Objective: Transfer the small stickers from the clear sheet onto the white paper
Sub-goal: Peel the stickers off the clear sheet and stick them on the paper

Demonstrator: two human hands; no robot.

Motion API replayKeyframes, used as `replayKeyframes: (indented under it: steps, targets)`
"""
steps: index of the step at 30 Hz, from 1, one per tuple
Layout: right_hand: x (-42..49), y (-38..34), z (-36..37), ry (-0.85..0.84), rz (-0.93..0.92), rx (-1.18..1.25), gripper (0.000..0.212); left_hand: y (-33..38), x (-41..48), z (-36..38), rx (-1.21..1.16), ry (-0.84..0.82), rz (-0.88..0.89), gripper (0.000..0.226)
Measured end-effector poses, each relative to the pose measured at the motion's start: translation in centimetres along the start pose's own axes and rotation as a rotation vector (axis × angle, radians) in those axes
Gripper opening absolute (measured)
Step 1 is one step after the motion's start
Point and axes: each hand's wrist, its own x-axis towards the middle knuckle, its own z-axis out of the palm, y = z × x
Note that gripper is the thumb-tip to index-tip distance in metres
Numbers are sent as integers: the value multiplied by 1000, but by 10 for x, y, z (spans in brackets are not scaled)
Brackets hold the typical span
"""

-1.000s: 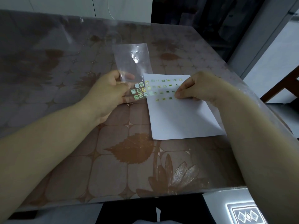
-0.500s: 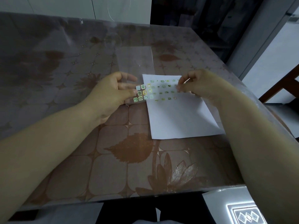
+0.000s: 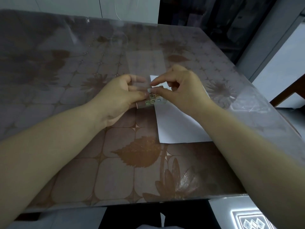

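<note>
My left hand [image 3: 118,96] holds the clear sheet [image 3: 145,63] by its near end, just above the table. A few small stickers [image 3: 151,100] remain on that end, beside my left fingers. My right hand [image 3: 183,86] reaches over the white paper [image 3: 175,126]. Its thumb and forefinger are pinched on one small sticker [image 3: 149,90] at the sheet's right edge. The paper lies flat to the right of the sheet. My right hand hides most of the stickers stuck to the paper's top.
The table [image 3: 82,162] has a brown leaf-patterned cloth under a clear cover. Its front edge is near my body and its right edge slants away. A wooden chair part [image 3: 287,96] stands at the right. A white patterned object [image 3: 247,219] lies below the table's front right corner.
My right hand left the paper and moved left to the clear sheet, where it pinched a sticker. My left hand kept holding the sheet.
</note>
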Motion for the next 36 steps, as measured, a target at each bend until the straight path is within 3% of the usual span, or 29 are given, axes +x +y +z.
replayKeyframes:
  steps: [8, 13, 15, 18, 24, 36]
  targets:
    - [-1, -2, 3, 7, -43, -13, 11, 3, 0, 3, -124, 18, -73, 29]
    - [-1, -2, 3, -66, -91, -32, 6, 2, 0, 2, -10, 26, -44, 27]
    - [1, -3, -7, -130, -19, 77, 3, 1, -1, 2, 54, 24, -21, 25]
    - [5, 8, -42, -130, 238, 258, 7, -1, -2, -1, 103, 31, 16, 24]
    - [0, 53, -70, -313, 657, 76, 17, -3, 2, -3, 107, 67, 41, 21]
    - [1, 50, -59, -282, 664, 33, 7, -4, 1, -1, 99, 89, 51, 20]
